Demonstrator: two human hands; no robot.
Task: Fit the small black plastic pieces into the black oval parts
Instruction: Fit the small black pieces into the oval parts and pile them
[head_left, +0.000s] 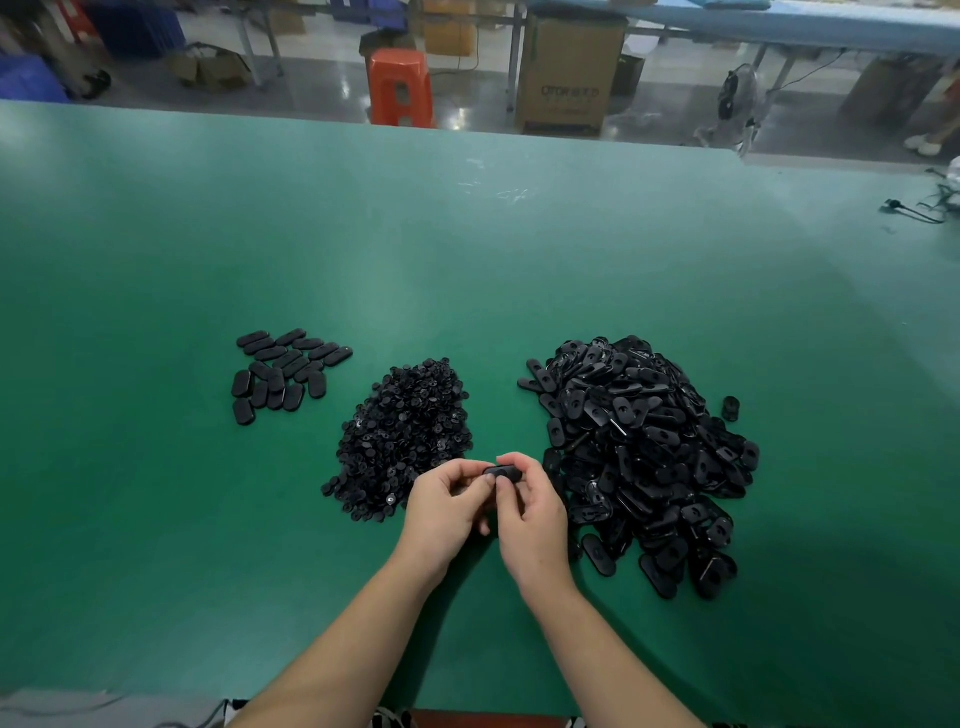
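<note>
So, here's the bench, working out from the hands:

1. Both hands are up together just above the green table (156, 467). The left hand (441, 514) and the right hand (530, 525) have their fingers curled, and between them they pinch one black oval part (503, 472) at the fingertips.
2. That oval part lies with its long axis running left-right, one end at each hand. The right thumb and forefinger wrap its right end, and the left fingertips meet its left end. Can't tell whether a small piece is already in it, since the fingers cover too much.
3. Just beyond the left hand, touching distance, sits the heap of small black plastic pieces (405, 431), little round bits, with the pile's near edge right behind the knuckles.
4. Right beside the right hand, out to its right, is the big heap of loose oval parts (644, 457), jumbled at every angle, many showing a hole in the face.
5. One stray round black piece (730, 408) sits alone just past the far right edge of that heap.
6. Further off, beyond and left of the left hand, a flat group of ovals (288, 371) lies on the mat, smooth side up, no holes showing.
7. No bins or trays, everything is straight on the table.
8. Way back on the floor: an orange stool (399, 85) and a cardboard box (569, 73).
</note>
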